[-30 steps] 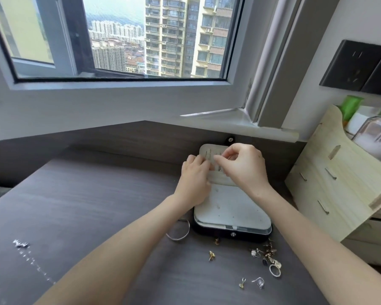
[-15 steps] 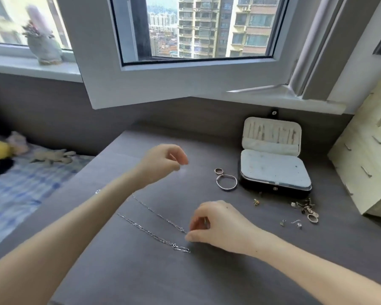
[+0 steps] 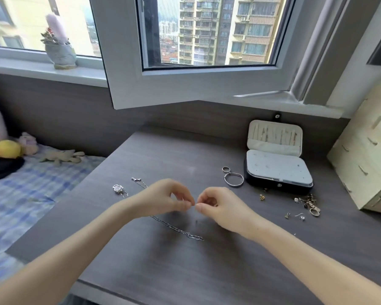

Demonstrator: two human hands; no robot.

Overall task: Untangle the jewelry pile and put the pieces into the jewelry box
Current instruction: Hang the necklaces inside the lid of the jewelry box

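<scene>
dark grey wood-grain desk runs under an open window, with a checked bed cover off to the left. two bare hands meet over the middle of the desk. the left hand has its fingers curled and thumb and forefinger pinched together; the right hand is curled the same way, and its pinched tips almost touch the left's. whatever sits between the tips is too fine to make out, so i cannot tell whether either hand has hold of anything.

two chains lie on the desk: a darker chain comes out from under the left wrist toward the near edge, and a fine chain runs behind the left hand. just left of it lies one clover-shaped pendant. one jewelry box stands open at the back right, lid upright. just left of the box lie one ring and one bangle, touching or nearly so. in front of the box sit one gold stud, two small earrings and a tangled jewelry pile too small to count. a pale wooden organiser stands at the right edge.
</scene>
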